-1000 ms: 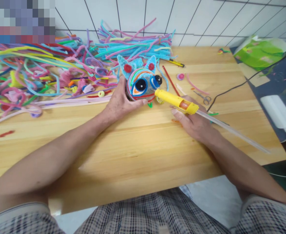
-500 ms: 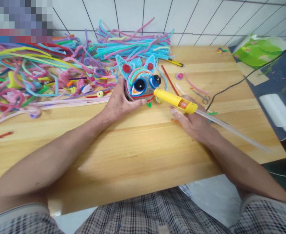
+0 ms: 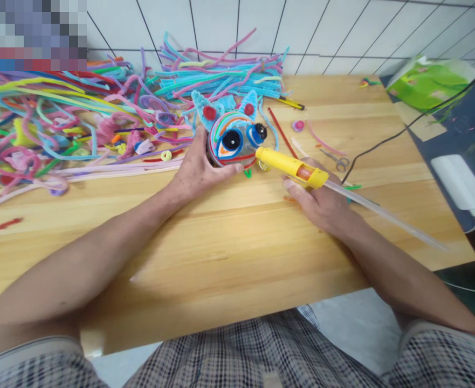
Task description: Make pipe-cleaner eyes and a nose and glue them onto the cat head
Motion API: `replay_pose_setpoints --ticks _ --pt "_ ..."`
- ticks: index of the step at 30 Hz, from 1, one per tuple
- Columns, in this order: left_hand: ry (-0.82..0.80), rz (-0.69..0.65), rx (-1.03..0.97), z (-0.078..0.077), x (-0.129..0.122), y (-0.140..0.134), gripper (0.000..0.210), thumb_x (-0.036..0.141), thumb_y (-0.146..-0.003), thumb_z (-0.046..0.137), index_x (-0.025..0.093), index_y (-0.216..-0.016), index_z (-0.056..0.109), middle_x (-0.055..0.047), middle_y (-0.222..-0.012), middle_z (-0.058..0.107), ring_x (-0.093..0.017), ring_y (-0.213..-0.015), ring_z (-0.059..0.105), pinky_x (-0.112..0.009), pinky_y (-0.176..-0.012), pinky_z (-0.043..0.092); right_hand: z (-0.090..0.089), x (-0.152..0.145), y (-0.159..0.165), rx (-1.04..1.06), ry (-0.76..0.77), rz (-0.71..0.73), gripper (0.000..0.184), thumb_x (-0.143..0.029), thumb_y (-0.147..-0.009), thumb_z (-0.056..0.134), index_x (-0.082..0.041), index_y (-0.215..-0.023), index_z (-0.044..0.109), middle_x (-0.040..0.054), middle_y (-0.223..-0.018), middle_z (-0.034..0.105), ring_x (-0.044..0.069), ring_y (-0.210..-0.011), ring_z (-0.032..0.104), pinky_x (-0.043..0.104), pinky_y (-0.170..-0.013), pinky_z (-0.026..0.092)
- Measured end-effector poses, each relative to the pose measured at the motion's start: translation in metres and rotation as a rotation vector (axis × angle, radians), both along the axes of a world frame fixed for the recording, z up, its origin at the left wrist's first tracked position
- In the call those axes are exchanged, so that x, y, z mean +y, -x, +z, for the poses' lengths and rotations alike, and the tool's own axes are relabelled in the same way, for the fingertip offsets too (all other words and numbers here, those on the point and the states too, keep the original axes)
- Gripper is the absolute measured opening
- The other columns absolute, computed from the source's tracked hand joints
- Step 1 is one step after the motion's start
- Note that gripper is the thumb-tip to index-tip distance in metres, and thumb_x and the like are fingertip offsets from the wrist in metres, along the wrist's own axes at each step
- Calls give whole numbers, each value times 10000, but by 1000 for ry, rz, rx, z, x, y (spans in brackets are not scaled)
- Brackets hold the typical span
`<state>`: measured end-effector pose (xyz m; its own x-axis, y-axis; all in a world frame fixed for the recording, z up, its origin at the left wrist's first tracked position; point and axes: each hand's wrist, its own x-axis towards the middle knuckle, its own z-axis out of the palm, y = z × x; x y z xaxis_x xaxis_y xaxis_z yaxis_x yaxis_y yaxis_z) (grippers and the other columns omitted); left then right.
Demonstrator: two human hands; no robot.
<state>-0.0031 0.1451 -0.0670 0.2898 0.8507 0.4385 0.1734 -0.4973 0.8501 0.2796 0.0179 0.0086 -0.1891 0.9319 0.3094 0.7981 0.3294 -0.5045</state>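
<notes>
My left hand [image 3: 205, 161] is closed around the left and lower side of a round animal head [image 3: 241, 148] made with pipe cleaners. Two blue ears with red centres top it, and one large black eye and a dark knob ringed in blue show on its front. In my right hand [image 3: 322, 199] is a yellow glue gun [image 3: 289, 167], with a long clear glue stick [image 3: 386, 215] sticking out of its back. The gun's nozzle end meets the head's lower right side; whether it touches cannot be made out.
Loose pipe cleaners [image 3: 59, 97] in many colours heap up at the left, with a blue bundle [image 3: 221, 81] behind the head. Scissors [image 3: 336, 160], a yellow cutter [image 3: 291, 103] and a black cable [image 3: 399, 134] lie right. A white adapter [image 3: 459, 180] sits beyond the table edge.
</notes>
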Motion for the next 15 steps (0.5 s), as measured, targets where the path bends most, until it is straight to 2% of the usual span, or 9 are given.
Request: replay_pose_setpoints --ticks 3,9,15 --pt "11 -47 11 2 0 0 929 734 -678 1013 277 -1309 506 -88 -1331 692 -370 -1437 617 -603 -1213 561 -1 0 0 -2 -3 -5 208 -479 -1088 565 -283 -1084 635 46 -898 719 267 -813 685 418 -741 562" --pt "4 -49 17 4 -1 -1 963 734 -657 1022 290 -1330 496 -101 -1402 684 -390 -1476 595 -604 -1220 560 0 0 2 10 -15 -9 200 -471 -1083 576 -289 -1099 659 60 -927 728 289 -842 703 456 -772 595" --pt "24 -55 20 8 -3 -2 925 749 -702 989 283 -1335 501 -104 -1373 686 -372 -1369 666 -604 -1172 584 1 1 2 12 4 -10 201 -484 -1085 572 -300 -1110 650 55 -930 731 288 -848 705 459 -785 598"
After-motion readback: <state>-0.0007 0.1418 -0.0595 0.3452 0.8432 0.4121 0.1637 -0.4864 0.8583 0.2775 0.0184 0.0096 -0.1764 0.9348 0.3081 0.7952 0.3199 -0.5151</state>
